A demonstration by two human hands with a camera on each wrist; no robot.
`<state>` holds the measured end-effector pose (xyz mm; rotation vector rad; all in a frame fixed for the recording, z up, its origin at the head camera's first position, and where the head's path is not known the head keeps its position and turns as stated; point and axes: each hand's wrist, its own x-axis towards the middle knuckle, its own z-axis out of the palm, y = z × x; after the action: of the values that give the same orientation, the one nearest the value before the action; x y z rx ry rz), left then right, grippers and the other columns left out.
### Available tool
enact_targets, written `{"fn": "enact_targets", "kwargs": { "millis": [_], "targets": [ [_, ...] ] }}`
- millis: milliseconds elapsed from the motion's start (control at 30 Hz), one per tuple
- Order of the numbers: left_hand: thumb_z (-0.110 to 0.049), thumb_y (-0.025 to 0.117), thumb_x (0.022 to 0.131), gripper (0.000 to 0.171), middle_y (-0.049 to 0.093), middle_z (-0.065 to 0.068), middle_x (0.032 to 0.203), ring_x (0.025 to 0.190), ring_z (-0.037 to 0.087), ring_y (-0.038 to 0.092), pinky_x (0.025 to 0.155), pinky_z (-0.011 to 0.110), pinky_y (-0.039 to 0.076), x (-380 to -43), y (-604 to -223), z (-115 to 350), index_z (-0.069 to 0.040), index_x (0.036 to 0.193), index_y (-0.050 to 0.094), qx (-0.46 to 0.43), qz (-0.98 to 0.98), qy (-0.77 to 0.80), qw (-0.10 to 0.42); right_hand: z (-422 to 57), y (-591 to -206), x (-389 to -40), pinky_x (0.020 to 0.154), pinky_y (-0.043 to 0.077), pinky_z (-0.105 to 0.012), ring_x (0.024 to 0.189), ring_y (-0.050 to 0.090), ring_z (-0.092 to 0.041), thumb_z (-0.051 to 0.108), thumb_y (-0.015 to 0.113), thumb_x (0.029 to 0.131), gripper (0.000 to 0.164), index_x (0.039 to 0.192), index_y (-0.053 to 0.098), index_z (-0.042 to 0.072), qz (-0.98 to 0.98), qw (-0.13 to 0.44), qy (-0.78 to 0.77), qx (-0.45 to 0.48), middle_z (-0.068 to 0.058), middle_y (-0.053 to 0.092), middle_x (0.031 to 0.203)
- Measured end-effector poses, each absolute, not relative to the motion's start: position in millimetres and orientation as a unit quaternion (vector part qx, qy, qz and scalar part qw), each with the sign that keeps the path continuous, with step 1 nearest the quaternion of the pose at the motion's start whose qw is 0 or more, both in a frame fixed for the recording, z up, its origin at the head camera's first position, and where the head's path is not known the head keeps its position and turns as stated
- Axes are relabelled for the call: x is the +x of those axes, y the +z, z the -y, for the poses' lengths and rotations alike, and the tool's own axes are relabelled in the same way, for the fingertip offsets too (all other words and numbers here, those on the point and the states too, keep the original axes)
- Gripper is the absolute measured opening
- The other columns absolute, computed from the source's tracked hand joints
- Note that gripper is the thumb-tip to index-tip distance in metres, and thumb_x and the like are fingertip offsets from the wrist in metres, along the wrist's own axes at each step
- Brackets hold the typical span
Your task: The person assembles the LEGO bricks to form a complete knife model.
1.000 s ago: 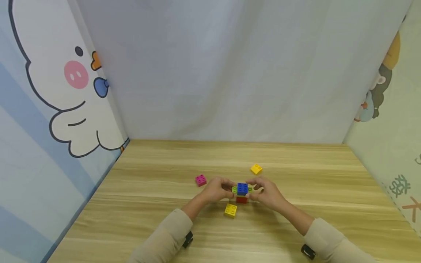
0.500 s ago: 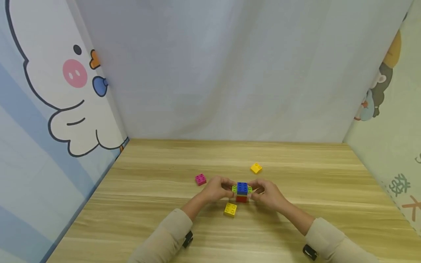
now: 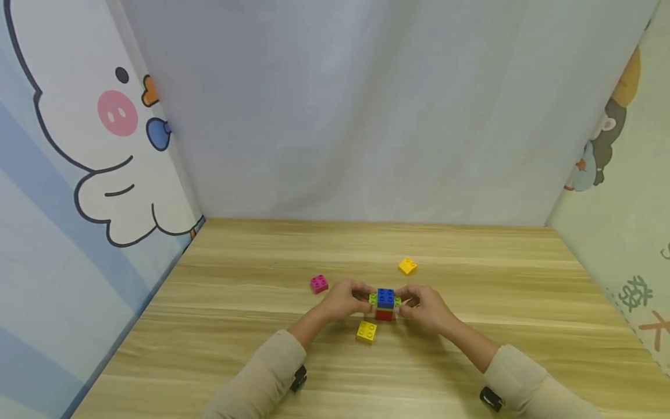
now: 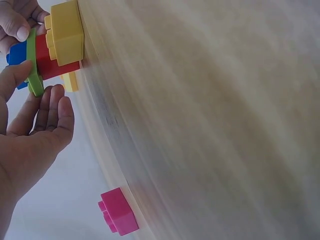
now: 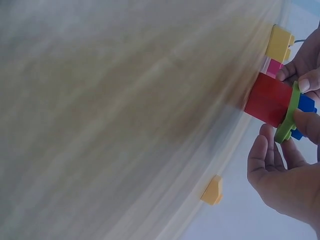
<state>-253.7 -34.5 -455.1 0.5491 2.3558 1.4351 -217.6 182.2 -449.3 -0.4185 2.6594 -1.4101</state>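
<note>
A small stack of toy building bricks stands on the table in the head view. At its base is a red brick (image 3: 384, 314), above it a thin green piece (image 4: 33, 65) that juts out on both sides, and on top a blue brick (image 3: 385, 298). My left hand (image 3: 345, 301) pinches the green piece's left end between thumb and fingers. At the opposite end my right hand (image 3: 425, 305) pinches it too. In the right wrist view, the right thumb lies across the green piece near the blue brick. Just in front of the stack sits a yellow brick (image 3: 366, 332).
A pink brick (image 3: 319, 284) lies beyond the left hand. Farther back, to the right of the stack, is an orange-yellow brick (image 3: 407, 266). The wooden table (image 3: 251, 256) ends at a grey curtain (image 3: 356, 116), with printed cloth walls left and right.
My right hand has shifted from beside the blue brick to the right end of the green piece. The left hand keeps its hold, and the loose bricks stay put.
</note>
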Motion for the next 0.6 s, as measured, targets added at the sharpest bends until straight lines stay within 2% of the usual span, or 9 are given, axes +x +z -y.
{"fn": "enact_targets", "kwargs": {
  "millis": [433, 600],
  "targets": [
    [0.001, 0.074, 0.076, 0.032, 0.064, 0.007, 0.091, 0.081, 0.018, 0.058, 0.073, 0.029, 0.050, -253.6, -454.6, 35.2, 0.004, 0.107, 0.066, 0.207, -0.818, 0.512, 0.160, -182.9, -453.1, -217.1, 0.069, 0.051, -0.033, 0.081, 0.060, -0.022, 0.000, 0.067, 0.081, 0.030, 0.109, 0.061, -0.008, -0.875, 0.049, -0.459, -0.145, -0.016, 0.063, 0.101],
    [-0.002, 0.074, 0.077, 0.038, 0.063, 0.007, 0.096, 0.085, 0.019, 0.059, 0.076, 0.029, 0.050, -253.6, -455.1, 38.5, 0.003, 0.113, 0.063, 0.207, -0.820, 0.510, 0.160, -182.1, -452.5, -216.3, 0.069, 0.051, -0.033, 0.081, 0.060, -0.021, 0.000, 0.068, 0.081, 0.029, 0.109, 0.062, -0.007, -0.878, 0.048, -0.456, -0.140, -0.015, 0.063, 0.100]
  ]
}}
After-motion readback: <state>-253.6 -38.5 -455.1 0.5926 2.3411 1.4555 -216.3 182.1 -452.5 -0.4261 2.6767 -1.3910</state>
